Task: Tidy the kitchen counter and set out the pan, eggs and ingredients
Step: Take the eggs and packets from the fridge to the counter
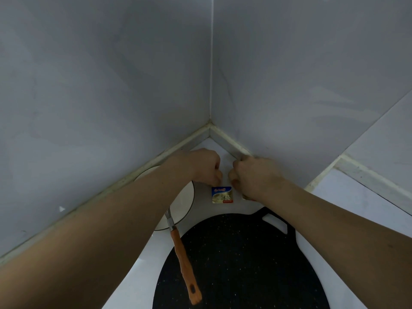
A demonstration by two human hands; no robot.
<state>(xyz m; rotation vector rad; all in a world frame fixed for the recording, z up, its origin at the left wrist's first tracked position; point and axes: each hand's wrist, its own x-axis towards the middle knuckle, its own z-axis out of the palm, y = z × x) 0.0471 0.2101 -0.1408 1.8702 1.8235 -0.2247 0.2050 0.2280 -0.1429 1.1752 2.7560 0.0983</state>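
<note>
Both hands reach into the counter's back corner: the left hand (204,167) curls with nothing visible in it, and the right hand (254,177) is curled over a second packet (247,198), grip unclear. A small packet (222,194) lies just below them. The black pan (240,264) is already out, toward the counter's front edge, beside a bowl (181,204) with a whisk (182,253). No eggs show, so those seem left.
</note>
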